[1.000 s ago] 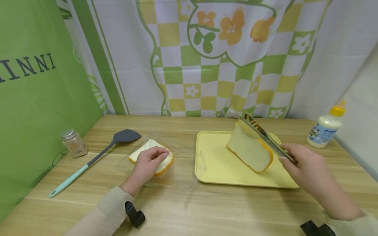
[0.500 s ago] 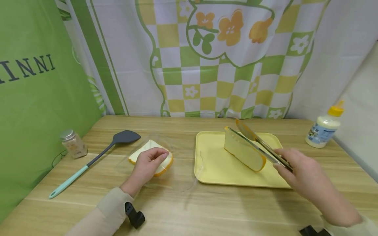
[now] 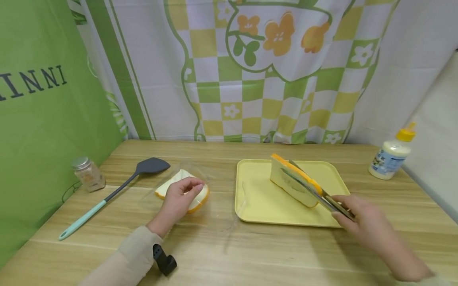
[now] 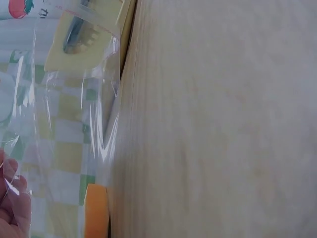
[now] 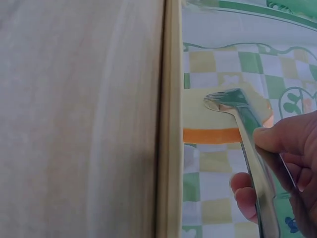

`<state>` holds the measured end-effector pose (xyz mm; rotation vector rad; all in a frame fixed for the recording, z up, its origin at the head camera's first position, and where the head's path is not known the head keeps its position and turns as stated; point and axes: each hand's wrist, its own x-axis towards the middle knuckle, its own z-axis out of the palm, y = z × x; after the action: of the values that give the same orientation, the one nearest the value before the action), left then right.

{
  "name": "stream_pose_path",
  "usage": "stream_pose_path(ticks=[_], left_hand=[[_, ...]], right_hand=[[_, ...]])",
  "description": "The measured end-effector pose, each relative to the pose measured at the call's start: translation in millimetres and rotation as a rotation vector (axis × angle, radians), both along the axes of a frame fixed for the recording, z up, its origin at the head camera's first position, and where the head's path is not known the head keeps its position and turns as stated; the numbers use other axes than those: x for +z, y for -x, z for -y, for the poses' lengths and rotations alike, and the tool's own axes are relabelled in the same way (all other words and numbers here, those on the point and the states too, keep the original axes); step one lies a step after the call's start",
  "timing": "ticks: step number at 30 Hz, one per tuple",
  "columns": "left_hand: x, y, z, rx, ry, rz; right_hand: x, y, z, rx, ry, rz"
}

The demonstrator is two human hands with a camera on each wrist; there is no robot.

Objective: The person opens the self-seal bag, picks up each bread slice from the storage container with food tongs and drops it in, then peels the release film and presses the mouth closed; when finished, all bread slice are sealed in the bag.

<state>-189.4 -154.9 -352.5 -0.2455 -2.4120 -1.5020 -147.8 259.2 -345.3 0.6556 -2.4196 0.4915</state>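
Observation:
My left hand (image 3: 179,198) pinches a clear plastic bag (image 4: 101,124) between thumb and fingers. Inside or under that film lies a bread slice (image 3: 180,176) with an orange crust, partly covered by the hand. On the right, my right hand (image 3: 368,228) grips metal tongs (image 5: 252,163). The tongs' arms straddle a second bread slice (image 3: 290,186), which stands on its edge on the yellow tray (image 3: 257,214), crust upward. In the right wrist view, the tongs' toothed tip lies across the slice's pale face.
Left of the bag lies a spatula (image 3: 87,214) with a dark blade and mint handle. A glass jar (image 3: 89,176) with a metal lid stands at the far left. At the back right stands a squeeze bottle (image 3: 390,159) with a yellow cap. A patterned curtain (image 3: 250,79) hangs behind the table.
The slice on the tray has gone from tilted to nearly upright. The tongs' arms have been opened and moved down around it, now closer together. My left hand has stayed in place.

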Motion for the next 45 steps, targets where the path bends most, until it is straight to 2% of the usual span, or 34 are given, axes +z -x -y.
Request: stream_pose_path(ticks=[6,13,17,21,28,31,35,38,41,45], left_hand=[[-2.1,0.7,-1,0.013,0.002,-0.045],[-0.7,1.5,-2,-0.004,-0.005,-0.047],[1.1,2.2,-3,-0.011,0.008,-0.034],[4.6,3.2,-5,-0.021,0.03,-0.03],[7.4,5.4,-9,-0.047,0.053,-0.016],[7.1,5.4,-9,-0.052,0.06,-0.022],[5.8,5.8,-9,-0.058,0.077,-0.043],[5.0,6.4,-8,-0.061,0.079,-0.054],[4.3,6.6,-8,-0.067,0.079,-0.064],[4.3,5.2,-8,-0.071,0.078,-0.069]], right_hand=[[-5.7,1.5,0,0.002,0.023,0.04],[-1.3,2.9,1,-0.032,0.054,0.113],[5.2,1.9,1,-0.04,0.151,0.217],[13.5,-1.4,1,-0.021,0.264,0.394],[19.1,-10.0,2,0.113,0.534,0.718],[15.4,-14.5,4,0.24,0.632,0.859],[8.8,-19.9,10,0.459,0.733,1.052],[4.4,-22.5,16,0.564,0.772,1.153],[0.0,-24.3,21,0.603,0.791,1.223],[-5.2,-26.0,27,0.589,0.814,1.289]])
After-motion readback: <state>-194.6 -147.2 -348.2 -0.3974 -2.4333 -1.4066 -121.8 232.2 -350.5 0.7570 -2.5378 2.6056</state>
